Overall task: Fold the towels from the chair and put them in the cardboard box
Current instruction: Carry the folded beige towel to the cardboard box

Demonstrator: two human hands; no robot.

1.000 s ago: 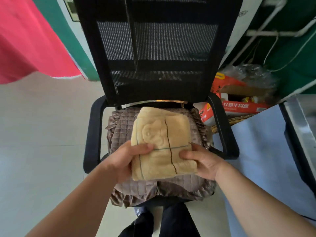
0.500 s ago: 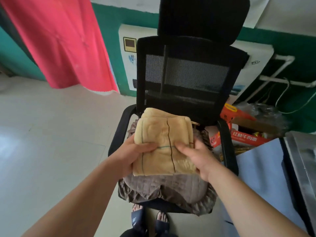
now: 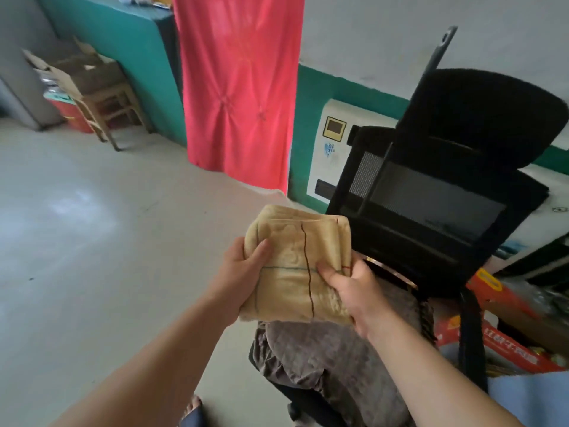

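Note:
A folded tan towel point(image 3: 295, 257) with dark stitched lines is lifted above the front left of the black office chair point(image 3: 431, 192). My left hand point(image 3: 243, 269) grips its left edge, thumb on top. Its right side is held by my right hand point(image 3: 348, 285), thumb pressed on the top face. The chair seat below wears a brown quilted cover point(image 3: 335, 355). An open cardboard box point(image 3: 77, 69) sits on a wooden stool at the far left, by the teal wall.
A red cloth point(image 3: 240, 87) hangs down in the middle of the view. A white wall unit point(image 3: 332, 155) stands behind the chair. Orange boxes point(image 3: 505, 340) and a blue surface point(image 3: 535, 399) lie to the right. Grey floor point(image 3: 92, 226) stretches toward the cardboard box.
Both hands have lifted the folded towel off the chair seat and carried it left. My view has swung left, bringing the cardboard box on the stool into sight.

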